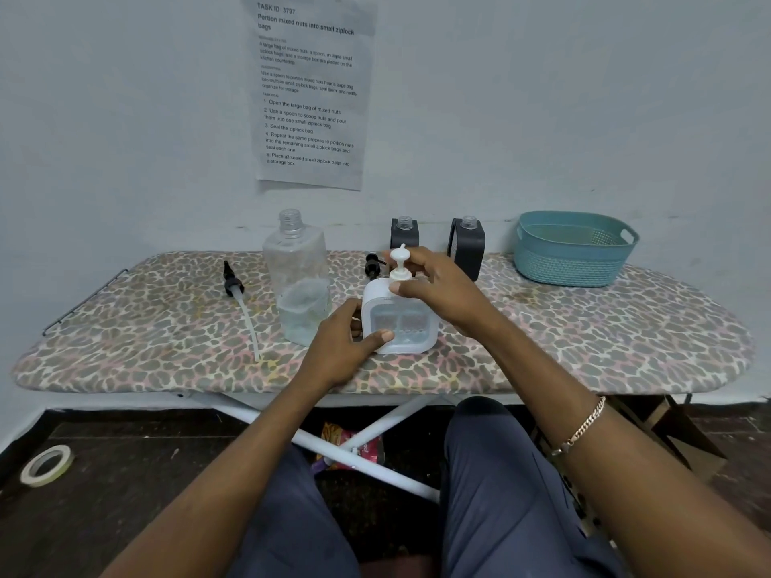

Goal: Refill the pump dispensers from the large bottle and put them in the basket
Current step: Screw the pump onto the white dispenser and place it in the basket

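A white square pump dispenser (398, 323) stands upright near the front middle of the ironing board (584, 348). My left hand (346, 340) grips its lower left side. My right hand (438, 289) is closed on the collar of its white pump head (401, 262). The large clear bottle (298, 277), uncapped and about a quarter full, stands just left of it. Two dark grey dispensers (404, 235) (468, 248) without pumps stand behind. A black pump with a long tube (233, 285) lies at the left; another black pump (372, 264) lies behind the white dispenser. The teal basket (571, 248) is empty.
A printed sheet (311, 89) hangs on the wall behind the board. Below, a roll of tape (46, 465) lies on the dark floor at the left and a snack packet (350, 446) lies among the board's white legs. My knees are under the front edge.
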